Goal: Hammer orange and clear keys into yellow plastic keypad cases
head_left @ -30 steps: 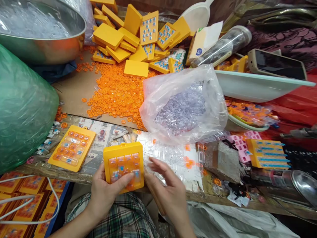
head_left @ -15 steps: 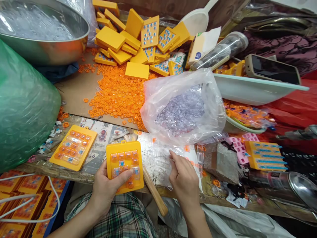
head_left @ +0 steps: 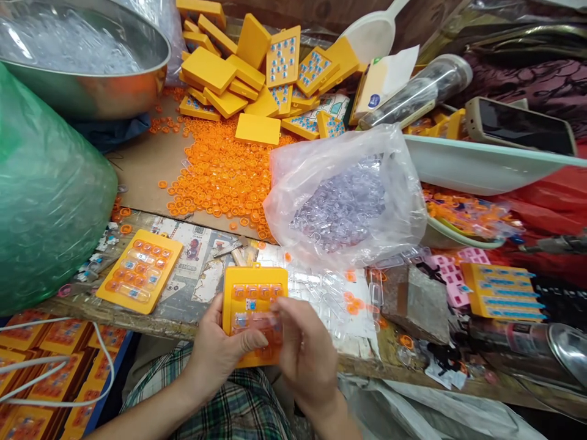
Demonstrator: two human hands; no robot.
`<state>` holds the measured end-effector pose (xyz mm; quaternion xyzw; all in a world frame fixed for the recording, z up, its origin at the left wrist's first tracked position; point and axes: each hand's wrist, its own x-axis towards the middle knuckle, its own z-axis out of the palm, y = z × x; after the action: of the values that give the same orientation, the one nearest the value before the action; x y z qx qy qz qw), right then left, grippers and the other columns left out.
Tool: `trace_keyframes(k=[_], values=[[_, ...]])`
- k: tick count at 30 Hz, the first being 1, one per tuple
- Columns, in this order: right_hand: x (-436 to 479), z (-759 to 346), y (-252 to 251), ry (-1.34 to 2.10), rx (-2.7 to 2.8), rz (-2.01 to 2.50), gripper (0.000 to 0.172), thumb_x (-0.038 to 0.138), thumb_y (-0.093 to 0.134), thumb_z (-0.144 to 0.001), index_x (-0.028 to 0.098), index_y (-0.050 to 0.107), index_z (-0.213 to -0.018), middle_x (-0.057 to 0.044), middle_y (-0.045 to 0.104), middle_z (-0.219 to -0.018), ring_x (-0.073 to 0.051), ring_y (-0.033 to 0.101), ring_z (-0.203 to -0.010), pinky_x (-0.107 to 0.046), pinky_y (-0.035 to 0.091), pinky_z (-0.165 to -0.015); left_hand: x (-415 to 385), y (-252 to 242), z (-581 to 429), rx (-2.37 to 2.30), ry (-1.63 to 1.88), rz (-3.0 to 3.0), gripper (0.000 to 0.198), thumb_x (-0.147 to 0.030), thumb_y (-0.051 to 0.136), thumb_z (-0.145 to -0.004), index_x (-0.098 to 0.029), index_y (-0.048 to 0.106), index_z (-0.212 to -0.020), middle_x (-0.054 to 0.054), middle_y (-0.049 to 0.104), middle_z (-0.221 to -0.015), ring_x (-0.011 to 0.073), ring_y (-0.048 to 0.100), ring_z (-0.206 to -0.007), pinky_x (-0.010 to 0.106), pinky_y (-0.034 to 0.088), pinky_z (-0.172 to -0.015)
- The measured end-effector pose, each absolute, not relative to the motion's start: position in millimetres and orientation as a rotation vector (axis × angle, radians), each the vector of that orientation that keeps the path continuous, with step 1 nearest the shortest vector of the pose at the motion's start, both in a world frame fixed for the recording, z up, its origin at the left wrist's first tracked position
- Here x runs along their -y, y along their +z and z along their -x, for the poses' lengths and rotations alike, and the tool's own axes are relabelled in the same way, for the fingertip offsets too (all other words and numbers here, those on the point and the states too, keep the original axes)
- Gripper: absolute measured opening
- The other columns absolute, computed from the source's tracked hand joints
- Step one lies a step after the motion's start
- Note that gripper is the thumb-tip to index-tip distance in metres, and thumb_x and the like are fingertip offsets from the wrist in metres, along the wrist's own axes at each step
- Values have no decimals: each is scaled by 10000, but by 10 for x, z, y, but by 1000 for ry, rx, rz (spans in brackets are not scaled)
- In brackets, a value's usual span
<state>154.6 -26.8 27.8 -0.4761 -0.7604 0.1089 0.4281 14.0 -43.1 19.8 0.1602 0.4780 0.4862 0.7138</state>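
My left hand [head_left: 220, 351] grips a yellow plastic game tray [head_left: 254, 293] with orange buttons, held over the table's front edge with the thumb across its face. My right hand [head_left: 305, 351] is closed against the tray's right side, fingertips pinching a small clear plastic piece onto it. A second filled yellow tray [head_left: 140, 272] lies flat to the left. Clear plastic pieces [head_left: 330, 293] lie scattered on the table just right of my hands.
A clear bag of transparent parts [head_left: 343, 195] stands behind my hands. Loose orange rings [head_left: 220, 177] and a heap of yellow trays [head_left: 247, 79] lie farther back. A steel bowl [head_left: 92, 67] and green bag [head_left: 46, 195] are left; a phone [head_left: 520, 125] on a white basin right.
My right hand went out to the clear pieces on the table and has come back onto the tray. The tray and my left hand have shifted a little to the right.
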Motion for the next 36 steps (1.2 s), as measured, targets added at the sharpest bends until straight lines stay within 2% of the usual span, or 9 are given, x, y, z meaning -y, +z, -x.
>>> trace_keyframes(k=[4,9,15,19,23,25,29,34,36], values=[[294,-1365,260,190,1958,1108,341,89,424,-908,211,471,-1222,-60,679,-892,-176,642,-789,-320,502,-641,454,98,-146,-1036,1145,-467,531,-373,839,-588,-182,564,-1000,20,713,-859,139,654,-746,220,531,-689],[267,-1339,228,164,1931,1068,439,28,453,-874,203,426,-1276,-59,647,-930,-164,626,-861,-315,535,-721,465,106,-123,-1004,1170,-512,462,-501,715,-713,-179,589,-1021,50,702,-920,169,654,-817,253,535,-734],[247,-1302,283,-69,1806,1258,534,37,598,-807,238,449,-1279,-66,525,-1053,-188,529,-984,-342,496,-820,487,133,-91,-1158,1149,-559,348,-421,662,-796,-183,609,-1044,24,686,-914,144,631,-825,226,517,-766],[230,-1227,202,167,1663,1346,491,112,567,-840,243,410,-1286,-93,440,-1146,-215,473,-1074,-398,474,-878,457,80,-84,-1224,1176,-605,330,-395,673,-789,-188,611,-1039,25,694,-940,141,636,-809,222,522,-748],[175,-1132,100,461,1517,1360,490,156,506,-880,280,333,-1321,-99,403,-1234,-215,460,-1128,-420,487,-879,400,50,-81,-1314,1209,-673,323,-405,671,-787,-172,603,-1000,27,694,-876,132,631,-736,220,529,-696],[170,-1124,92,555,1422,1371,484,181,529,-881,292,344,-1315,-95,402,-1265,-201,479,-1110,-394,499,-858,378,60,-82,-1353,1231,-666,327,-411,680,-778,-166,599,-978,27,691,-854,129,629,-715,217,532,-678],[275,-1222,118,518,1337,1406,254,186,569,-877,270,547,-1115,-54,506,-1124,-174,516,-1061,-362,466,-904,328,83,-79,-1365,1393,-577,327,-404,684,-777,-169,577,-978,35,693,-873,147,648,-757,234,547,-691],[449,-1280,84,735,1534,1464,182,196,661,-818,225,639,-996,-37,591,-936,-140,609,-802,-261,536,-675,285,56,-84,-1398,1529,-522,311,-412,681,-776,-169,558,-927,24,696,-824,153,664,-732,239,554,-676],[467,-1251,79,724,1534,1492,152,197,683,-795,205,652,-943,-37,611,-903,-136,616,-749,-258,540,-643,312,50,-100,-1425,1522,-543,331,-410,688,-767,-173,553,-954,21,701,-829,150,671,-724,235,557,-674]])
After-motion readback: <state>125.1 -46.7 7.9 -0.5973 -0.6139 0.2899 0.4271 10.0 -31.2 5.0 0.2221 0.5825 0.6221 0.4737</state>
